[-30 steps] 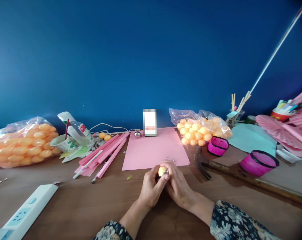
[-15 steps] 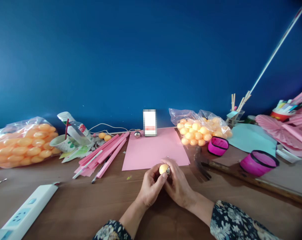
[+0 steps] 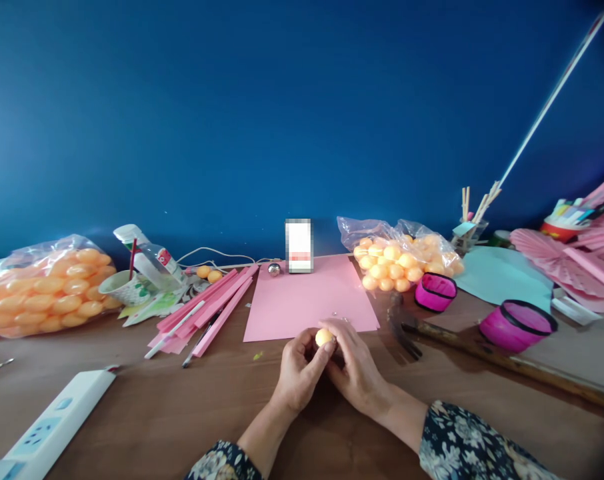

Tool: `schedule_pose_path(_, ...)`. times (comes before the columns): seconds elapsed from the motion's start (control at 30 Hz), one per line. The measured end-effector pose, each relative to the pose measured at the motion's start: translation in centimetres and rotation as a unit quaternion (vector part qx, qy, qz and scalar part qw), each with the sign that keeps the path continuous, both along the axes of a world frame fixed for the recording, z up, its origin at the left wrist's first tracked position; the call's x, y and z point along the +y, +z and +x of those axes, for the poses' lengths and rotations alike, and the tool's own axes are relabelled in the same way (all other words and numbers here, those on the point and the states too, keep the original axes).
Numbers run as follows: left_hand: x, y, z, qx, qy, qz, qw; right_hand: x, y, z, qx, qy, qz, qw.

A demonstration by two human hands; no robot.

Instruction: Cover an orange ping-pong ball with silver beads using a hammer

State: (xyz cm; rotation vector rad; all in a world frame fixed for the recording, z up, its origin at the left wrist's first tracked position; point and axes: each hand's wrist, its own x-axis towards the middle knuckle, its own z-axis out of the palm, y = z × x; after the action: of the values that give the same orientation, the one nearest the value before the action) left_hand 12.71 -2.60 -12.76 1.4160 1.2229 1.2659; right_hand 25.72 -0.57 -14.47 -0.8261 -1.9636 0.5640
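A yellow-orange table tennis ball (image 3: 324,337) sits between my two hands, just above the table at the near edge of a pink paper sheet (image 3: 302,300). My left hand (image 3: 301,373) is closed on it, with the thumb across its front. From the other side my right hand (image 3: 358,373) curls round, its fingers bent over toward the ball. Of the silver ball seen there earlier, only a dark sliver beside the left thumb shows; the right fingers hide the rest. Another silver ball (image 3: 275,269) rests on the sheet's far left corner.
A phone (image 3: 299,247) stands behind the sheet. Bags of orange balls (image 3: 47,293) lie left and right (image 3: 392,263). Pink paper strips (image 3: 217,307), a hammer (image 3: 457,347), magenta bands (image 3: 519,327) and a power strip (image 3: 57,420) surround the hands.
The yellow-orange ball has shifted slightly left and up in my fingers. The silver ball beside it, plainly visible before, is now almost wholly covered by my hands.
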Motion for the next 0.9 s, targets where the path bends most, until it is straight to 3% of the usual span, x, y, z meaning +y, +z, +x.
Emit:
schedule_pose_path(0.33,0.29,-0.61,-0.22,-0.022,0.003,0.019,1.000,-0.02,0.20,-0.03,0.000,0.022,0.022,1.000)
schedule_pose_path(0.6,0.25,-0.74,-0.15,-0.053,0.066,0.019,0.996,-0.26,0.94,-0.39,0.002,0.010,0.022,1.000)
schedule_pose_path(0.9,0.55,-0.97,-0.19,-0.096,0.127,-0.013,0.987,-0.04,0.20,-0.37,-0.003,0.026,-0.012,1.000)
